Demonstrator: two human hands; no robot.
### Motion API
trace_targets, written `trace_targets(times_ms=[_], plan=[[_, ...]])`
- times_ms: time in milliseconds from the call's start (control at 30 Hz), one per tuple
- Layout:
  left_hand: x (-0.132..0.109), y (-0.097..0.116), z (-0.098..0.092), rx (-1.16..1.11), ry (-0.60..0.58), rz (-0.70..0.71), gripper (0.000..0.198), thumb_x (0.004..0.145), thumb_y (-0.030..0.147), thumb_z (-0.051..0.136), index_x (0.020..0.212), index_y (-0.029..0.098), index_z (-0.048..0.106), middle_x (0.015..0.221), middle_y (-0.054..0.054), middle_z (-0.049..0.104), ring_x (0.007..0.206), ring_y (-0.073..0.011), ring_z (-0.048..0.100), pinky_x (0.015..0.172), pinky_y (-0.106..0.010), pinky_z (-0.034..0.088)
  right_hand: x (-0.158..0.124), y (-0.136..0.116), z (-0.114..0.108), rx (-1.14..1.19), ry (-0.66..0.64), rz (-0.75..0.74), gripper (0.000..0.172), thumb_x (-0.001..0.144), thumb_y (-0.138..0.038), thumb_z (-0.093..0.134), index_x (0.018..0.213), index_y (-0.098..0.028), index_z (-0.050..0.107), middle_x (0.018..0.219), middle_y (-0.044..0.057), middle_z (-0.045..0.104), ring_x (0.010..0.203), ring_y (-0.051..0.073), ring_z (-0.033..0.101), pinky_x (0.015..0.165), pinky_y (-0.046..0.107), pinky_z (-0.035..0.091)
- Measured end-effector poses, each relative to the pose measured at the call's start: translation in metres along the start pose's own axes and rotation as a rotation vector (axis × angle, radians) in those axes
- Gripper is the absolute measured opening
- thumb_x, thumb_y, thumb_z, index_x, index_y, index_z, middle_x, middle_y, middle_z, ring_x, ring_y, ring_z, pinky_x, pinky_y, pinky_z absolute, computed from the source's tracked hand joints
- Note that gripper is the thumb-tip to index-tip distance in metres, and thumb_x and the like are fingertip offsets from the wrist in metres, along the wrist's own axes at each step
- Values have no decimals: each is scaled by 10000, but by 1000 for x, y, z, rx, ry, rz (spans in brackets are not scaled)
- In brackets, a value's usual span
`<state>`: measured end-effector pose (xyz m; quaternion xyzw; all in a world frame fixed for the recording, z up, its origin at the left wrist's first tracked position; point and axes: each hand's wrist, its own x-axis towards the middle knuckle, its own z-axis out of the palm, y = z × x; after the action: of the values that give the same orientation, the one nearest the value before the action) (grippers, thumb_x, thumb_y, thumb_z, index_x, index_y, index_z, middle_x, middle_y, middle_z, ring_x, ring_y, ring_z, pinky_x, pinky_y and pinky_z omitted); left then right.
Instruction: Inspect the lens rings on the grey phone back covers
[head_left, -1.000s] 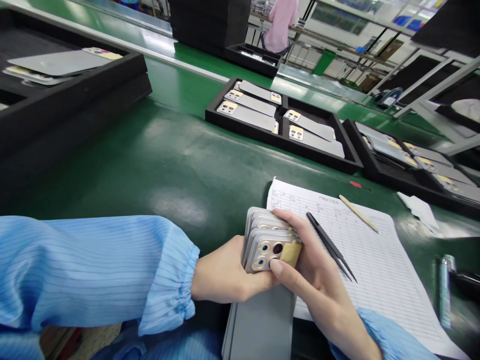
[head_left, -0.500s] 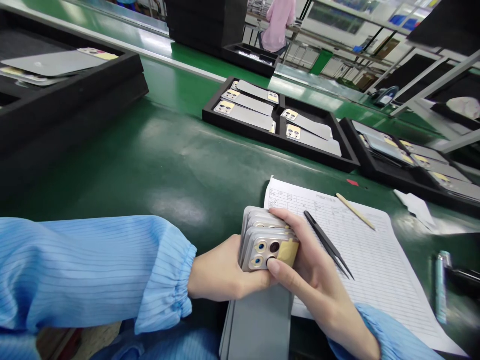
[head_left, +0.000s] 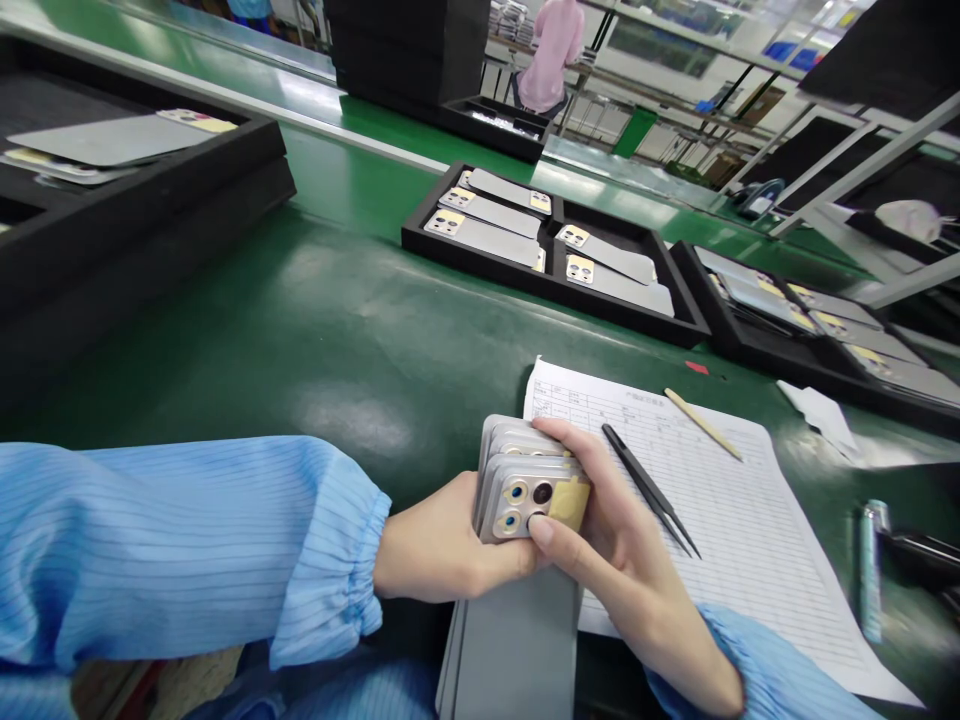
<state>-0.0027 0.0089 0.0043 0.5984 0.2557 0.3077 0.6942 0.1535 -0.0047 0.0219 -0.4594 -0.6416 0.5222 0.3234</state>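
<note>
A stack of several grey phone back covers (head_left: 517,640) stands tilted between my hands at the table's near edge, camera ends up. The front cover's camera block has round lens rings and a yellow film patch. My left hand (head_left: 457,545) is closed round the stack from the left, thumb across the front cover just below the camera block. My right hand (head_left: 615,540) grips the upper right side, its thumb pressed on a lower lens ring and its fingers over the top edges. Most of my left fingers are hidden behind the stack.
Black tweezers (head_left: 651,490) and a thin wooden stick (head_left: 703,424) lie on a printed form (head_left: 739,530). Black trays (head_left: 480,258) of covers stand beyond, another tray (head_left: 262,165) at left. A pen (head_left: 871,575) lies at right. A person in pink (head_left: 551,60) sits far back.
The view has shifted slightly, so the trays and paper appear a little further left. Both hands keep the same hold on the stack of covers.
</note>
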Motion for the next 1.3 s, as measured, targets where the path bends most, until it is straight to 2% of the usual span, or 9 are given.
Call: trace_targets(times_ms=[200,400,967,1300], plan=[[-1,-1,1,-26,-7,15,160,769,116,474,919,163,501,876,-17,515,863,-151,492,764,-258,399,-1,0,1,-7,17,8,433,821,-238,509,1225,-306,369,1209,33,426,1144,237,421,956,376,376],[0,-2,1,2,10,-10,77,765,152,489,837,168,466,774,4,462,744,-129,456,655,-242,384,1,2,2,-4,15,4,447,812,-221,513,1225,-306,366,1219,37,426,1145,248,426,950,391,380],[-2,-1,1,32,7,-17,164,767,146,490,930,151,513,887,-32,558,875,-167,511,758,-261,421,2,-1,0,-6,-15,7,446,817,-209,506,1230,-294,363,1213,46,434,1136,245,437,955,388,378],[-1,-1,0,61,9,-8,164,778,167,484,938,139,504,877,-37,550,852,-165,509,730,-255,426,1,1,-1,19,-16,27,458,817,-228,519,1240,-300,359,1210,44,443,1118,240,452,918,365,410]])
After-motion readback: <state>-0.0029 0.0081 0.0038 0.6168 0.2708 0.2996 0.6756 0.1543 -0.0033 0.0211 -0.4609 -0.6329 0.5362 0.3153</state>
